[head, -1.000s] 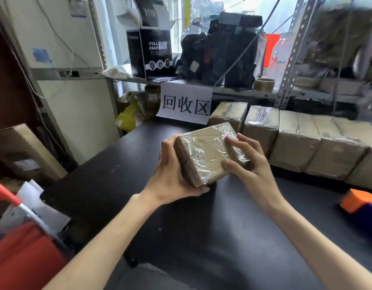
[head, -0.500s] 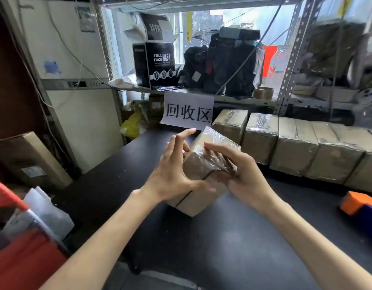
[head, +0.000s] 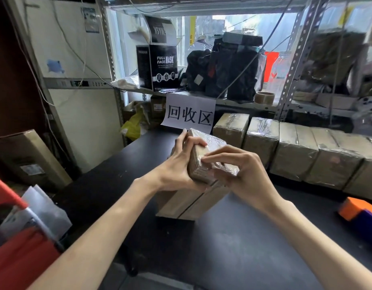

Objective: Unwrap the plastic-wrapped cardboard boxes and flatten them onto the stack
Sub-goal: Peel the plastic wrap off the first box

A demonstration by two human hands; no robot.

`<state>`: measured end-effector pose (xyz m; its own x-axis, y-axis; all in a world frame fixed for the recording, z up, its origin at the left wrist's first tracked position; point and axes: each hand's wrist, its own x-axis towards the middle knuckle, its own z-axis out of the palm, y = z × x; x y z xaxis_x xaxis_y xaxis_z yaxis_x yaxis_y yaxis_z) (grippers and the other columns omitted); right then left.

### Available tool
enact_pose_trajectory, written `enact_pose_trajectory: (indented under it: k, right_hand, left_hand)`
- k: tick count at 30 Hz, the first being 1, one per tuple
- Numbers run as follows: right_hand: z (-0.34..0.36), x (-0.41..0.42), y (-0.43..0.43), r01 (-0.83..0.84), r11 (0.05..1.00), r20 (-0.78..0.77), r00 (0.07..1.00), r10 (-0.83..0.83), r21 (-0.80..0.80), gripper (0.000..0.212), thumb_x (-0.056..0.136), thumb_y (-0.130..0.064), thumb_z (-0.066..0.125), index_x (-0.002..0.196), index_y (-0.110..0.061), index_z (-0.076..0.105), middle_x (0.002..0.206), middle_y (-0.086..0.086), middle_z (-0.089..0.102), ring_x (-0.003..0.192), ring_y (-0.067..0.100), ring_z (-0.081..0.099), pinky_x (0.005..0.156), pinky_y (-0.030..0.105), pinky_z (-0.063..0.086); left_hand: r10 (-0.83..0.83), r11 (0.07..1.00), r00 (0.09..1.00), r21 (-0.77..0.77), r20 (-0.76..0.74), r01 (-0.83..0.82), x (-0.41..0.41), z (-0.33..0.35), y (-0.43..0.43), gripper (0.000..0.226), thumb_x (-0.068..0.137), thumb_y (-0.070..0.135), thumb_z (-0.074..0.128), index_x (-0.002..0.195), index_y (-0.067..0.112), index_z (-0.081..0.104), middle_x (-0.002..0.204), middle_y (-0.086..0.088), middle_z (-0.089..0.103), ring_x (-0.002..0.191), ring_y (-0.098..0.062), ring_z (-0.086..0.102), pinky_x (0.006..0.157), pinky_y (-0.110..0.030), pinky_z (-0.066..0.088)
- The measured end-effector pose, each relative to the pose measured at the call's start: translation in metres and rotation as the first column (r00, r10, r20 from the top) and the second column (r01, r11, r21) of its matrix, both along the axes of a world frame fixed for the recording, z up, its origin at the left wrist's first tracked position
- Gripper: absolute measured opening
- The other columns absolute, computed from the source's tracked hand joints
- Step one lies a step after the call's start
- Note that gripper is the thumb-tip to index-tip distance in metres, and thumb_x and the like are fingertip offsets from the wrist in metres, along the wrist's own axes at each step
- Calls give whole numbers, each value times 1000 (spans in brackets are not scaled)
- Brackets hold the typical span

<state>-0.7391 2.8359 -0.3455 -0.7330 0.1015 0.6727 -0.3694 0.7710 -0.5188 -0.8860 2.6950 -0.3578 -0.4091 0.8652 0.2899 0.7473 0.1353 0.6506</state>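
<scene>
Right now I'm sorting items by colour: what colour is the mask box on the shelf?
Black with white lettering, the mask box shows best in the head view.

Hands [head: 180, 164]: two, both on one box
Wrapped box in the hands [head: 210, 147]: one
Wrapped boxes in the row on the tabletop [head: 293, 151]: at least four; the right end runs out of view
Black mask boxes [head: 157, 68]: one
Tape rolls [head: 264, 98]: one
Paper signs [head: 189, 114]: one

I see both hands gripping a wrapped box [head: 203, 155] over the black table [head: 233, 237]: left hand [head: 178, 170], right hand [head: 245, 174] pinching plastic.
</scene>
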Motion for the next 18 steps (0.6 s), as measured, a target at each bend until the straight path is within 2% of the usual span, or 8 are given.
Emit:
enact_pose_trajectory:
  k: [2, 4, 7, 11, 13, 14, 16, 18]
  right_hand:
    - [5, 2, 1, -21, 1000, 38, 999, 22, -16, 20, 76, -9, 78, 94, -16, 79, 96, -6, 72, 91, 15, 68, 81, 40, 53]
    - [14, 3, 1, -44, 999, 102, 994, 44, -5, 13, 77, -11, 80, 87, -18, 77, 91, -7, 69, 89, 16, 66, 79, 39, 54]
    - [33, -4, 1, -72, 993, 257, 965, 46, 92, 17, 75, -11, 82, 79, -21, 70, 89, -10, 61, 85, 10, 63, 78, 37, 55]
    - [50, -11, 0, -160, 971, 432, 899, 70, 177, 27, 69, -8, 85, 70, -24, 64, 88, -5, 60, 82, 18, 56, 73, 36, 50]
    - [49, -8, -2, -171, 956, 415, 908, 59, 239, 28, 68, -6, 83, 67, -24, 61, 86, -3, 60, 83, 18, 53, 72, 34, 47]
    - [47, -5, -4, -143, 942, 356, 934, 28, 303, 26, 69, -6, 80, 67, -22, 60, 83, -5, 61, 82, 18, 53, 71, 34, 46]
    - [41, 1, -10, -45, 875, 207, 976, -64, 483, 15, 72, -10, 67, 68, -20, 56, 76, -5, 61, 76, 21, 56, 67, 37, 47]
    - [37, 7, -16, 25, 793, 134, 982, -134, 608, 14, 72, -12, 55, 74, -23, 47, 75, -2, 59, 74, 28, 59, 63, 40, 49]
  left_hand:
    - [5, 1000, 999, -8, -33, -6, -2, 1, -2, 96, 46, 61, 83, 125, 56, 27, 152, 14, 3, 146, -32, 22, 118, -52, 32]
    - [26, 1000, 999, -1, -36, -26, -2, 2, -4, 113, 44, 64, 84, 136, 57, 19, 151, 14, 7, 147, -27, 18, 120, -52, 29]
    - [54, 998, 998, -25, -34, -55, 0, 5, -5, 135, 43, 63, 85, 150, 58, 1, 152, 13, 14, 144, -19, 15, 120, -51, 26]
    - [10, 999, 996, -29, -84, -13, 5, 7, -5, 132, 44, 63, 83, 149, 57, 3, 149, 15, 14, 144, -20, 18, 119, -50, 30]
    - [-13, 1000, 995, -13, -104, 12, 6, 5, -7, 129, 43, 61, 85, 146, 57, 7, 147, 14, 15, 142, -24, 26, 117, -49, 36]
    - [-5, 1000, 995, 2, -104, 5, 6, 5, -9, 127, 43, 60, 86, 145, 57, 10, 146, 12, 15, 141, -26, 29, 115, -49, 39]
    - [39, 998, 990, 47, -135, -33, 6, 5, -11, 125, 41, 60, 87, 144, 54, 15, 147, 9, 16, 139, -26, 31, 112, -51, 42]
    - [82, 993, 973, 104, -215, -61, 5, 6, -8, 124, 42, 60, 88, 144, 50, 18, 150, 5, 12, 140, -29, 31, 111, -52, 43]
